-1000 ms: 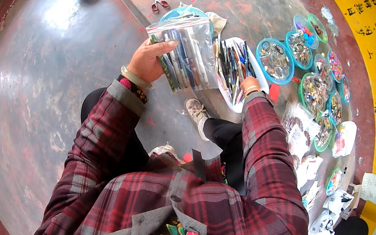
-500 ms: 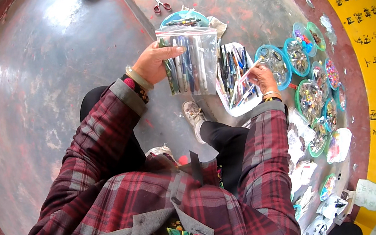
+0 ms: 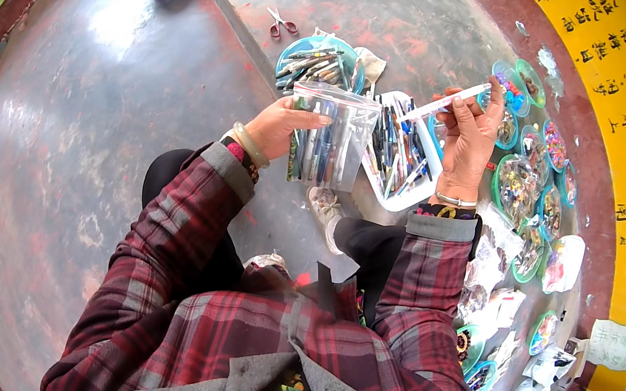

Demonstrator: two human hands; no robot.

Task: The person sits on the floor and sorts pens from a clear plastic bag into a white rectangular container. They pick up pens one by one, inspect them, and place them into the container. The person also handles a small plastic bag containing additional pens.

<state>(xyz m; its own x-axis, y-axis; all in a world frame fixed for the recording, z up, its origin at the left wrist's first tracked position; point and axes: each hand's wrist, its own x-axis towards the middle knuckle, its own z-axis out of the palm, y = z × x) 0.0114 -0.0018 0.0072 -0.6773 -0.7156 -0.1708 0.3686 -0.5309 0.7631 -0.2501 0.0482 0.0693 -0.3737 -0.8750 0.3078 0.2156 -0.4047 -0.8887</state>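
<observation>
1. Left hand point(image 3: 285, 125), left of centre: thumb and fingers pinching clear bag point(image 3: 354, 148), pens point(image 3: 323, 152) inside
2. Right hand point(image 3: 467, 143), right of centre: thumb and fingers pinching white pen point(image 3: 449, 102)
3. Step in hand, judged from where I stand: handling pens singly; next move calls for steady bag
4. Beyond: white tray point(image 3: 394, 203); upper centre, blue bowl point(image 3: 360, 82)

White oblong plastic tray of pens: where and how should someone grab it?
Take the white oblong plastic tray by both raised long sides, probably from above: it is longer than wide, and assorted loose pens fill its middle, so lifting both sides should keep it level.
</observation>
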